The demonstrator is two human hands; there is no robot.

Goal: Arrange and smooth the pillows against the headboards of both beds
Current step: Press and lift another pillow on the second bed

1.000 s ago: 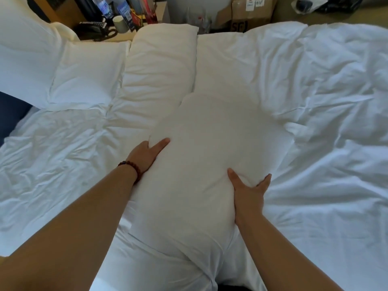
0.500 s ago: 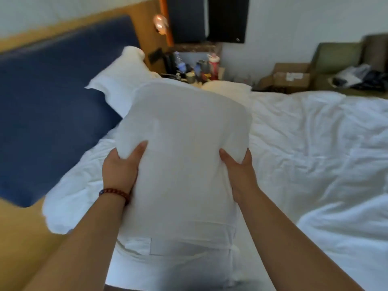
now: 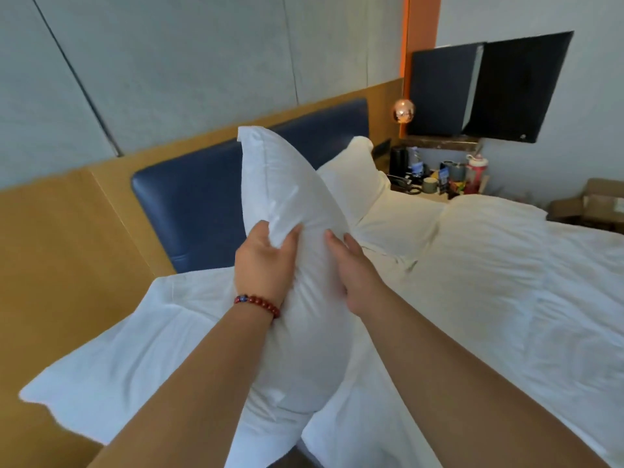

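A white pillow (image 3: 290,197) is held up on edge above the near end of the bed, its top corner in front of the blue padded headboard (image 3: 196,204). My left hand (image 3: 263,265), with a red bead bracelet at the wrist, grips its left face, fingers dug into the fabric. My right hand (image 3: 351,268) clasps its right face, fingers curled into the cover. A second white pillow (image 3: 354,177) leans on the headboard farther back. A third pillow (image 3: 401,224) lies flat beside it.
Rumpled white duvet (image 3: 506,282) covers the bed to the right. A wooden wall panel (image 3: 67,248) runs along the left. A cluttered nightstand (image 3: 445,184) with bottles and a phone stands beyond the pillows, under a copper lamp (image 3: 403,110). A cardboard box (image 3: 591,204) sits far right.
The pillow was lifted off the bed, carried toward the headboard and turned from face-on to edge-on, with both hands staying on its sides. My view rose toward the wall.
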